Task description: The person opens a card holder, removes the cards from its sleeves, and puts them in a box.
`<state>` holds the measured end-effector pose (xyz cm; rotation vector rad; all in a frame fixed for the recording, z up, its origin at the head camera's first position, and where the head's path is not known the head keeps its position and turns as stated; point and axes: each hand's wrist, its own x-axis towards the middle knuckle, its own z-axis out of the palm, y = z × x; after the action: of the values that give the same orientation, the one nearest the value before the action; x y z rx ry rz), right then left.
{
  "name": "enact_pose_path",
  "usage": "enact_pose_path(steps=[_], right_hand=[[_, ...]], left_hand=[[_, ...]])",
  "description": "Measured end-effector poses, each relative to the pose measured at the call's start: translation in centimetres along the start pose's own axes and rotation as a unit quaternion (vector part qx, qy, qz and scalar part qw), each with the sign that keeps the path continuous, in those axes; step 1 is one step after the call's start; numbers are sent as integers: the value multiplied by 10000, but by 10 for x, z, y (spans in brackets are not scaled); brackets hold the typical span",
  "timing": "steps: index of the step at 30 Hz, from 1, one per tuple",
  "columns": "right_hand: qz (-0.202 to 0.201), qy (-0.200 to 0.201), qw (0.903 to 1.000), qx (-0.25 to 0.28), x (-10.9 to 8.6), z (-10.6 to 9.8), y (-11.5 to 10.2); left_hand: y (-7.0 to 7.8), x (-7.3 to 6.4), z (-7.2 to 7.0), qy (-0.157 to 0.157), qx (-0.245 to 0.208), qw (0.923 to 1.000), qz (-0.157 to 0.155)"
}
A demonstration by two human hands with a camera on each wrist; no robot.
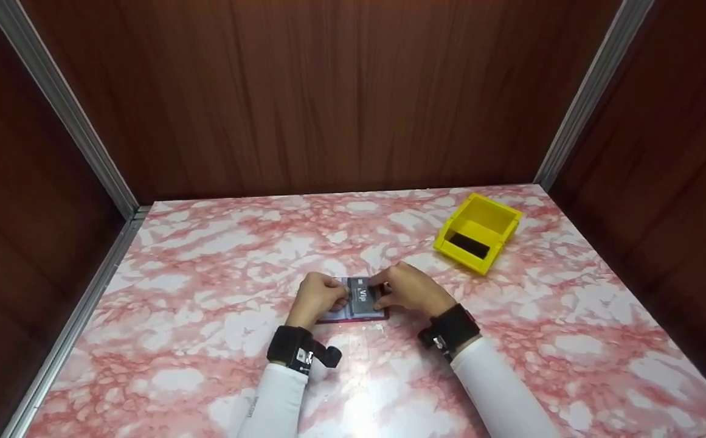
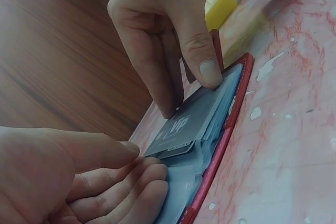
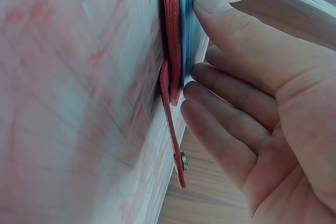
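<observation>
Card holder (image 2: 212,136) is partly hidden, right hand (image 1: 412,289) spread across VIP card (image 2: 184,120), grip of left hand (image 1: 318,297) unclear.

White glare on tabletop (image 1: 360,398), dim walls (image 1: 328,109)

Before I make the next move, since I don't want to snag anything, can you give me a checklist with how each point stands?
1. Holder open on the table: ok, it lies open.
2. Card readable side up: ok, "VIP" shows.
3. Card fully inside its pocket: cannot tell; the fit is unclear.
4. Both hands at the holder: ok; left hand on the left part, right hand at the card's right side.
5. Strap fastened: not ok, its end is loose, with the snap showing.
6. Bin out of the way: ok, it sits apart, beyond the right hand.
</observation>
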<state>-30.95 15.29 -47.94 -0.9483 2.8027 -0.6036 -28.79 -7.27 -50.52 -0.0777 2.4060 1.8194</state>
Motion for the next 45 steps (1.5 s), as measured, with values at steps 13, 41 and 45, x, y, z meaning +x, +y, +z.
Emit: enact_pose_path(steps=[13,41,45], right_hand=[[29,-14,10000,-46,1,2,-2],[-112,131,9997,-195,2,4,-4],[-104,114,9997,-208,2,4,-4]], left_hand=[[0,1,2,140,151,9998,-30],[1,-1,7,319,705,9970,73],[1,-1,7,332,689,9971,45]])
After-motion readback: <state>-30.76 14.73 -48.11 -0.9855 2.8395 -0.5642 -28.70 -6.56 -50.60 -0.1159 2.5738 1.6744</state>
